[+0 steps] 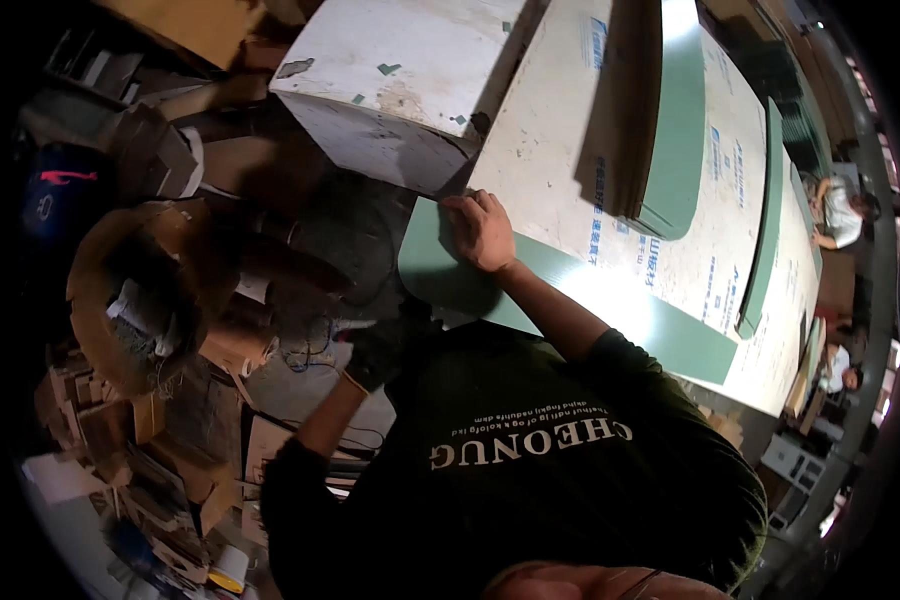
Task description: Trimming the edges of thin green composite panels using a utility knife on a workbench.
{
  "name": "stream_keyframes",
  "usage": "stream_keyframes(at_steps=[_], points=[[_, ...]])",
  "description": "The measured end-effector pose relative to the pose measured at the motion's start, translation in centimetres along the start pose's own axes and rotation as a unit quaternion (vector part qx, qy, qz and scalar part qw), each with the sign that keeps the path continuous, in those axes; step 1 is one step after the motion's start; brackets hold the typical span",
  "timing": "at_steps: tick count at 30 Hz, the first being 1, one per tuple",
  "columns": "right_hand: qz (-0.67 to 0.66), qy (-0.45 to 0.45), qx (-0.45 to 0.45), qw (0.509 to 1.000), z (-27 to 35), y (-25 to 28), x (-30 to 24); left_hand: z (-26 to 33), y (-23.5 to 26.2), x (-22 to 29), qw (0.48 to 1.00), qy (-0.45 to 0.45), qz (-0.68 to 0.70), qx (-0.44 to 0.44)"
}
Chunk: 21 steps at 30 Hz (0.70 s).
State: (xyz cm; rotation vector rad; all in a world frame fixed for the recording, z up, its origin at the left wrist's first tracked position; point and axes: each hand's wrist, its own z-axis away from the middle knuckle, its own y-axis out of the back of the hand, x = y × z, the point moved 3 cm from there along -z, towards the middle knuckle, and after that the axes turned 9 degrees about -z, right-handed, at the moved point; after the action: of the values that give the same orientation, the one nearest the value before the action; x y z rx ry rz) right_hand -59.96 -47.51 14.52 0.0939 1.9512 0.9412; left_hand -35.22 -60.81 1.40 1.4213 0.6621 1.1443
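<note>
A long green panel with a rounded end lies along the near edge of a white printed board. My right hand is closed over the left end of this panel, with its fingers bent at the far edge. To the left and lower, my left hand is in a dark glove, close to my body and beside the panel's rounded corner. Deep shadow covers its fingers, so whether it holds anything is hidden. A small red and pale thing shows beside it.
Stacked green-topped panels and another green strip lie on the white board. A white block stands beyond. Left are a brown ring-shaped bin and cardboard scraps. Two people are at the far right.
</note>
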Motion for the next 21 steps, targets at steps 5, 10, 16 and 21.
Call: stream_keyframes(at_steps=[5, 10, 16, 21], points=[[-0.040, 0.040, -0.021, 0.998, 5.0, 5.3, 3.0, -5.3, 6.1, -1.8, 0.973, 0.222, -0.031, 0.058], [0.061, 0.020, -0.063, 0.996, 14.7, 17.5, 8.1, -3.0, 2.2, 0.6, 0.910, 0.330, 0.236, 0.080], [0.101, -0.006, -0.030, 0.994, 20.1, 23.1, 13.0, 1.0, -4.4, 5.6, 0.748, 0.388, 0.385, 0.377], [0.091, -0.001, -0.039, 0.995, 21.5, 22.5, 12.0, -4.4, 11.2, 3.9, 0.772, 0.505, 0.250, 0.294]])
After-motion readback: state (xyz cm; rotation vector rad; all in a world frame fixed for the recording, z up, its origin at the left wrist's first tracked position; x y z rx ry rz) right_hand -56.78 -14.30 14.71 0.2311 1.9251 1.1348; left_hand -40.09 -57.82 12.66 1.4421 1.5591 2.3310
